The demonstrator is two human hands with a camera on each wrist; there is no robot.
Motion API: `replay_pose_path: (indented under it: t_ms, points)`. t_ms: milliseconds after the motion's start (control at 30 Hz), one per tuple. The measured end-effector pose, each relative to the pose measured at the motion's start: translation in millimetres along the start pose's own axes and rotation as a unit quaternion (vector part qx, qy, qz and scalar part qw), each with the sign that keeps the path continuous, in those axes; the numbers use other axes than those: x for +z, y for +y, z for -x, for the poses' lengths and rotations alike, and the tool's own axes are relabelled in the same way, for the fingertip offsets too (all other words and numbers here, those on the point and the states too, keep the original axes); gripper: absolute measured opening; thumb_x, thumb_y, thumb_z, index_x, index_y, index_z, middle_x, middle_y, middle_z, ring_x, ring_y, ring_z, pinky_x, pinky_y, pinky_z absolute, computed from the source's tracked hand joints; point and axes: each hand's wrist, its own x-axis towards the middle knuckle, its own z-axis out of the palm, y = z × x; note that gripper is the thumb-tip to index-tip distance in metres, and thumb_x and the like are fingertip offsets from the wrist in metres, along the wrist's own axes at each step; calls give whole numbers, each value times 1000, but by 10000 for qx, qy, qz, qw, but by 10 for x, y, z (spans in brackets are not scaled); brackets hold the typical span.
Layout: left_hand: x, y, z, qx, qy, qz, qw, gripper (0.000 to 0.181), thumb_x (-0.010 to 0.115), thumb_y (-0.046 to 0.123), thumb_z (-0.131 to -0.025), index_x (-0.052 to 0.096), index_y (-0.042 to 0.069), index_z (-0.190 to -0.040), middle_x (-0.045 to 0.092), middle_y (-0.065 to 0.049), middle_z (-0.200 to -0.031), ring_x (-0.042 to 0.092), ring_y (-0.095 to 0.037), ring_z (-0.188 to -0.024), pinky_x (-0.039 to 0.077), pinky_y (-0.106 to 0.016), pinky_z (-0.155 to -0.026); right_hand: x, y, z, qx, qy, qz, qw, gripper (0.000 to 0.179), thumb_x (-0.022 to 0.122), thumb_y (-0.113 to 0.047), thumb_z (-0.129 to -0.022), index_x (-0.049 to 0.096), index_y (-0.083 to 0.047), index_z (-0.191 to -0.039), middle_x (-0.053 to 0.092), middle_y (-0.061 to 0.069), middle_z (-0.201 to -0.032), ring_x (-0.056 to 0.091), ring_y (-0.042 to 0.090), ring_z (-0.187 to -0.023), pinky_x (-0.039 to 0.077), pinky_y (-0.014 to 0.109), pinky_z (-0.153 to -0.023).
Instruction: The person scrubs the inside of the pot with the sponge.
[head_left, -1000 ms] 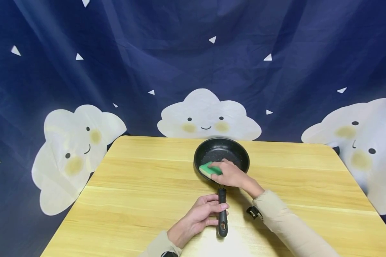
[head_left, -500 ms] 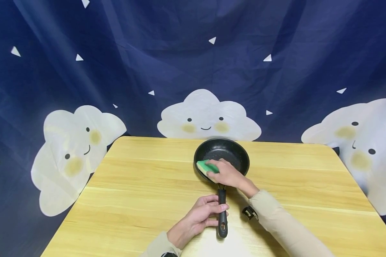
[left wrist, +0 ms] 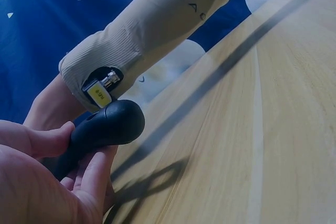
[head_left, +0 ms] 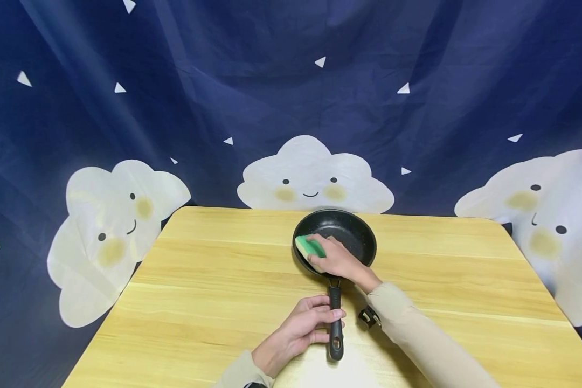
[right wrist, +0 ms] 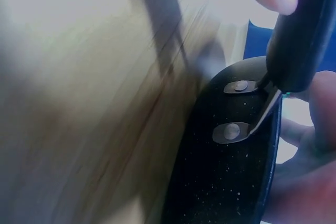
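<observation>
Left hand (head_left: 298,330) on handle (head_left: 335,296), right hand (head_left: 338,260) on sponge (head_left: 309,246)

Grip: left thumb lies over the handle, fingers round the other side, pinching it. Right thumb and fingers pinch the sponge, green layer up, pale layer below. Sponge sits inside the pan (head_left: 354,231), by its left wall; pan is near the far edge of the table (head_left: 213,280), handle toward the person.

Technique (judgement): work looks like wiping the inside. Pale layer should lie flat, then tilt to follow the curve into the wall. Short overlapping strokes likely serve best. Left hand ought to brace against each push; side pressure may swing the pan, forward pressure could drive it toward the edge.

Appearance: pan black; outer wall carries light flecks, coating or residue unclear. Two silvery rivets (right wrist: 231,131) show where the handle joins. Handle black, hole near its end. Sponge's underside hidden.
</observation>
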Motion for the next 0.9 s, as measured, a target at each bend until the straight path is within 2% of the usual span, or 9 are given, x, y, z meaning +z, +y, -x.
replay_pose_path:
  t_ms: [267, 500, 600, 767, 900]
  points:
    - [13, 2, 1, 29, 35, -18, 10000, 25, 71, 3, -94, 64, -3, -116, 73, -8, -96, 69, -16, -81, 62, -37, -68, 2, 22, -116, 18, 94, 102, 9999, 50, 69, -27, -100, 50, -16, -145, 57, 23, -120, 55, 36, -103, 50, 50, -82]
    - [9, -9, -5, 37, 100, -37, 9999, 27, 72, 3, -93, 63, -4, -118, 72, -6, -93, 69, -16, -80, 62, -38, -68, -11, 33, -212, 274, 53, -6, 9996, 51, 67, -28, -101, 48, -19, -148, 52, 26, -127, 53, 40, -109, 50, 51, -83]
    - [7, -13, -7, 49, 108, -26, 9999, 29, 72, 3, -93, 62, -5, -119, 72, -5, -92, 69, -16, -79, 61, -38, -67, 0, 61, -245, 258, 148, 86, 9995, 51, 68, -27, -101, 48, -20, -147, 50, 27, -130, 52, 41, -110, 49, 51, -83]
    - [10, -21, -9, 68, 98, -5, 9999, 28, 73, 3, -93, 63, -4, -118, 72, -5, -92, 69, -16, -79, 61, -36, -65, 16, 109, -269, 122, 496, 504, 9974, 52, 71, -23, -99, 49, -18, -146, 46, 25, -125, 51, 41, -106, 50, 52, -84]
    - [13, -22, -6, 73, 83, 11, 9999, 28, 72, 3, -93, 63, -3, -118, 72, -6, -93, 69, -17, -80, 60, -36, -64, 27, 137, -265, -36, 617, 950, 9936, 52, 70, -21, -99, 49, -17, -146, 47, 23, -123, 49, 38, -102, 52, 50, -81]
